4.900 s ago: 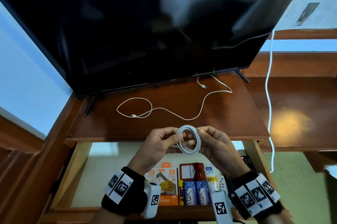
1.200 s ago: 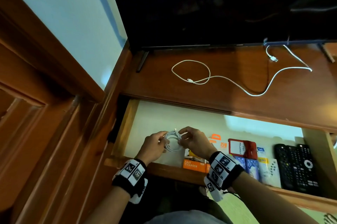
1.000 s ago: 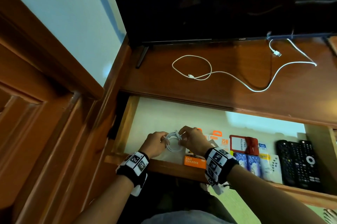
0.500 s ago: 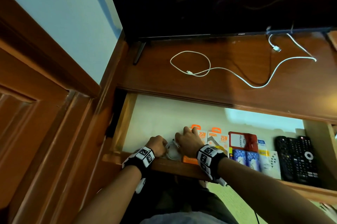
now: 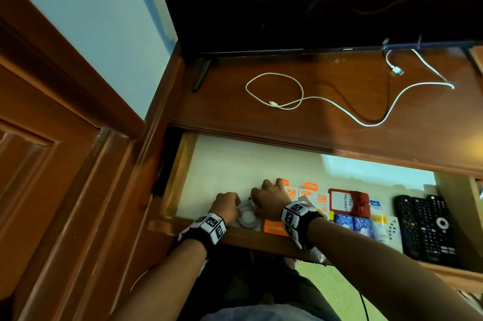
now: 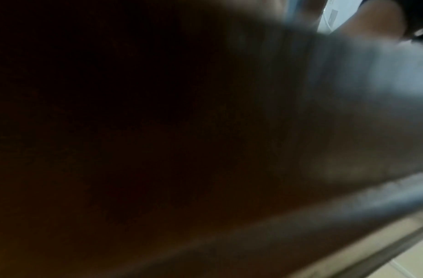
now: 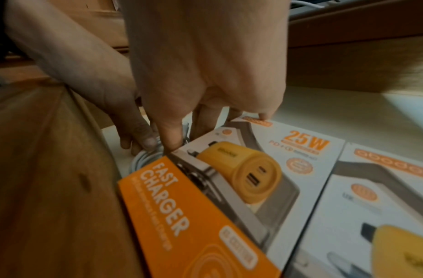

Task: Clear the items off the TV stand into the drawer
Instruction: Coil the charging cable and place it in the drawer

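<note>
Hidden: left wrist view dark, blurred.
Hands: left hand [image 5: 226, 204] & right hand [image 5: 270, 199] both pinch coiled cable [image 5: 247, 217].
Edge: coil between drawer [image 5: 180, 164] front & charger box [image 7: 229, 188].

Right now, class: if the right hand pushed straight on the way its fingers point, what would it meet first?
The right hand points down into the drawer; its fingertips already touch the coiled white cable and the charger box edge, probably the drawer floor just below.

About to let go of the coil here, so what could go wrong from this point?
The coiled cable sits squeezed between the drawer's front rail and the charger box; once the left hand and right hand release, it may spring loose. The loose cable remains on the TV stand.
</note>
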